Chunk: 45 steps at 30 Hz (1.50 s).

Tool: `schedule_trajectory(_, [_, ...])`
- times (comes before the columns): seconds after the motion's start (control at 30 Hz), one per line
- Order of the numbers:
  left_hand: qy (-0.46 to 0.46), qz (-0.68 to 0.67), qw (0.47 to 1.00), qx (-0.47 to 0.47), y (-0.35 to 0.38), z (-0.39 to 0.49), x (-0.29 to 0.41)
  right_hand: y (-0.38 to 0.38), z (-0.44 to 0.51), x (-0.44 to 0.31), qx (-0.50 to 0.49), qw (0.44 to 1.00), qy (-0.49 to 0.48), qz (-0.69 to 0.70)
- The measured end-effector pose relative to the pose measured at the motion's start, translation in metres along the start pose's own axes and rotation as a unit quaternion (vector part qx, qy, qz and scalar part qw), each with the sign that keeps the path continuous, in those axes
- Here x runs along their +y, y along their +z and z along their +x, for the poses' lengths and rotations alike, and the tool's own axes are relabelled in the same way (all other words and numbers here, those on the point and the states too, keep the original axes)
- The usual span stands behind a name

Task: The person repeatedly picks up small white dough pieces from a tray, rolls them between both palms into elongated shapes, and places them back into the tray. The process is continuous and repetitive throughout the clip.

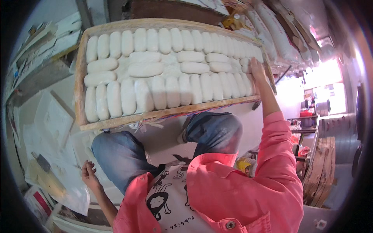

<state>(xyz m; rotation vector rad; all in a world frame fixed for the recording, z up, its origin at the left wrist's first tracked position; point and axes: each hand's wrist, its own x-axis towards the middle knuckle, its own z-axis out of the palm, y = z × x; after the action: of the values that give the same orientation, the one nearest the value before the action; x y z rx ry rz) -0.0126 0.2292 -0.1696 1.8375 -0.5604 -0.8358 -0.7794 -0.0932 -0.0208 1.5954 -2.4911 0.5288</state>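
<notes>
A long wooden tray [76, 96] lies before me, holding several plump, white, elongated dough pieces [140, 40]. They stand in a far row and a near row, with other dough pieces [145, 70] lying crosswise between. My right hand [257, 70] reaches over the tray's right end and touches the small crosswise pieces [245, 65] there. Its fingertips are partly hidden, so I cannot tell whether it grips one. Down at the left, beside my knee, my left hand [89, 174] hangs with fingers loosely curled and apart, nothing visible in it.
White plastic sheeting [58, 174] and a brush-like tool [42, 161] lie low at the left. Wooden shelving [55, 38] stands behind. Large filled sacks [274, 32] are stacked at the far right. A metal drum [338, 128] and wooden boards [319, 171] stand at my right.
</notes>
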Motion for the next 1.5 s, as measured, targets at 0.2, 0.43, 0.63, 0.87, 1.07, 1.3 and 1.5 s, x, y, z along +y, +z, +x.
schedule_trajectory(0.2, [-0.137,-0.077,0.987,0.018,-0.026,-0.02,-0.108,-0.011,0.005,0.015,-0.137,0.968,0.048,0.207])
schedule_trajectory(0.43, [-0.248,0.038,0.964,0.094,-0.018,-0.027,-0.218,-0.042,0.002,0.007,-0.238,0.954,0.072,0.17])
schedule_trajectory(0.63, [-0.236,0.306,0.919,0.085,-0.018,-0.014,-0.277,-0.044,-0.062,-0.06,-0.085,0.993,-0.078,0.011])
schedule_trajectory(0.87, [-0.038,0.513,0.842,-0.164,-0.024,-0.018,-0.291,-0.045,-0.08,-0.093,-0.01,0.986,-0.147,-0.078])
schedule_trajectory(1.07, [-0.175,0.493,0.802,-0.287,-0.015,0.007,-0.263,-0.045,-0.081,-0.086,-0.008,0.986,-0.149,-0.079])
schedule_trajectory(1.3, [-0.178,0.542,0.756,-0.32,-0.004,0.022,-0.259,-0.04,-0.062,-0.058,-0.007,0.99,-0.12,-0.07])
schedule_trajectory(1.5, [-0.144,0.425,0.844,-0.293,-0.018,-0.002,-0.272,-0.043,-0.072,-0.083,-0.007,0.991,-0.125,-0.042])
